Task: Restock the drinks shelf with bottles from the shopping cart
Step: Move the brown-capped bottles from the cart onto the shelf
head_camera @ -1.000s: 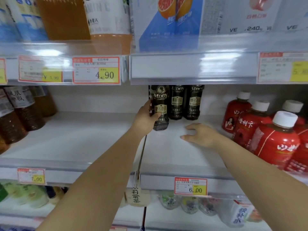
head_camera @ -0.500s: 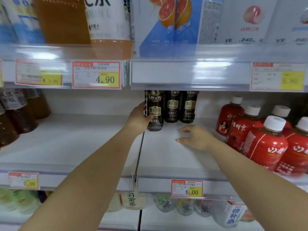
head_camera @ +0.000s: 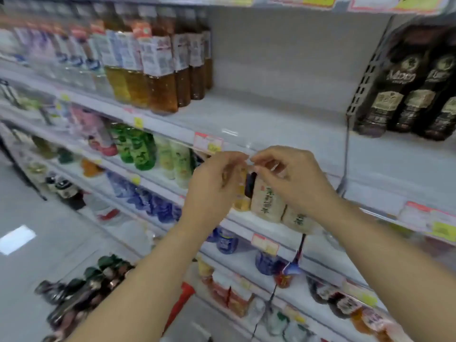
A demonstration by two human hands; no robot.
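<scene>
Three dark coffee bottles (head_camera: 407, 95) stand at the back of the white drinks shelf (head_camera: 259, 117), upper right, behind a grey perforated divider (head_camera: 367, 70). My left hand (head_camera: 214, 186) and my right hand (head_camera: 291, 178) hover together in front of the shelf's front rail, away from those bottles. Their fingers are loosely curled, the fingertips nearly meet, and I see nothing in either hand. At the lower left lie several dark bottles (head_camera: 81, 299) in the shopping cart, blurred.
Amber tea bottles (head_camera: 158, 70) stand on the same shelf to the left, with bare shelf between them and the divider. Lower shelves hold green, blue and beige bottles (head_camera: 269, 201). Grey floor (head_camera: 37, 230) lies at left. A red cart part (head_camera: 182, 299) shows below.
My left hand has let go of the coffee bottle, which now stands on the shelf. Both hands have drawn back to the shelf's front edge. My view has swung left and down.
</scene>
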